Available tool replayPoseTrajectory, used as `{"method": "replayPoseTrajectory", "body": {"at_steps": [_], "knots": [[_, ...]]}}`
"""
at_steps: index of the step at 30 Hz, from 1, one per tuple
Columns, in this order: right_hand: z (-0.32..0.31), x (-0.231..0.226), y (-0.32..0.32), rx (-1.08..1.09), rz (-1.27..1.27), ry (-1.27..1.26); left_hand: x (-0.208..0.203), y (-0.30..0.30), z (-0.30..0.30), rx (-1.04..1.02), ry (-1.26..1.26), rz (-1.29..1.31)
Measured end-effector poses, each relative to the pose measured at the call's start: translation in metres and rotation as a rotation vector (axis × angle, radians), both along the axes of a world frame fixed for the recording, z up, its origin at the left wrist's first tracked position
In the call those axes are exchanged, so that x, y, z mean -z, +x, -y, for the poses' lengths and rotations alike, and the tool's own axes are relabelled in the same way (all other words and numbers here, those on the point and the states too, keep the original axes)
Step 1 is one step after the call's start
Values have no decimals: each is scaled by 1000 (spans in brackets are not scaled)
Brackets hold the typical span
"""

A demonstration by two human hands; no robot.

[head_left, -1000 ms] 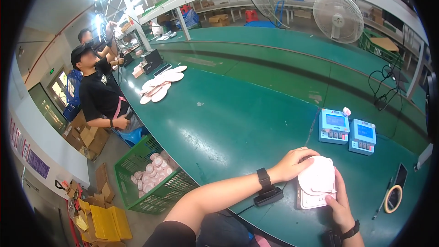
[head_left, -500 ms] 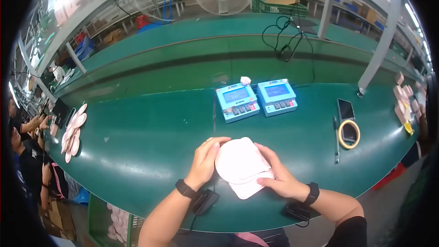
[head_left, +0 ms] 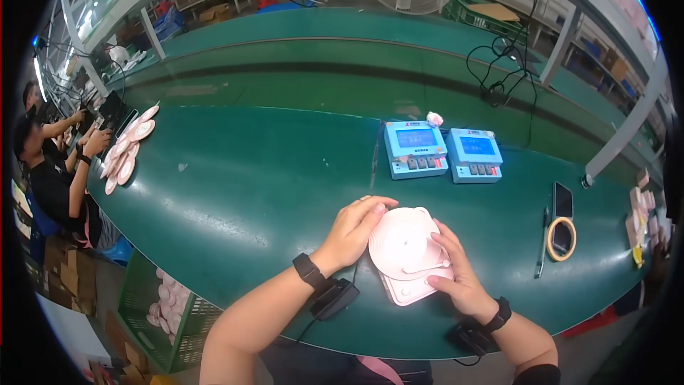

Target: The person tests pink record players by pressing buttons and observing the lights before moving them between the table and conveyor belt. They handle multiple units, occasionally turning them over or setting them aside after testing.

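Note:
Between my hands, just above or on the green table, is a pale pink plastic device (head_left: 405, 246). A round disc forms its upper part, and a squared base with rounded corners sticks out below the disc at the near side. My left hand (head_left: 350, 232) is closed against the disc's left rim, fingers together along the far edge. My right hand (head_left: 459, 271) grips the right side, its thumb on the base and fingers along the edge. Its underside is hidden. Each wrist wears a black band, with a black box (head_left: 335, 299) below the left one.
Two blue meters with screens (head_left: 416, 150) (head_left: 476, 155) stand beyond my hands. To the right lie a tape roll (head_left: 561, 238), a phone (head_left: 563, 199) and a pen (head_left: 543, 242). Pink parts (head_left: 125, 153) are piled at the left edge. A green crate (head_left: 142, 335) sits below; co-workers (head_left: 53, 171) are at left.
The view has swung left, so the table and meters appear farther right. Both hands stay on the pink device, whose disc and base now show more detail.

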State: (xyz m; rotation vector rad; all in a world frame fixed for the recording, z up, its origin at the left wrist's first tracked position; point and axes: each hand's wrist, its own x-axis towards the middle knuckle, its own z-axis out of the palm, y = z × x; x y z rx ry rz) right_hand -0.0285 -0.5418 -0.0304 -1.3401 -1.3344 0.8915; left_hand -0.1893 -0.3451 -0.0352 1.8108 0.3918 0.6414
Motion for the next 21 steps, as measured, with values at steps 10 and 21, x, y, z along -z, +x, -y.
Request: {"method": "replayPoseTrajectory", "body": {"at_steps": [10, 21], "knots": [[15, 25, 6, 76, -121, 131, 24, 25, 6, -45, 43, 98], [9, -31, -20, 158, 241, 201, 18, 12, 5, -90, 178, 103]]}}
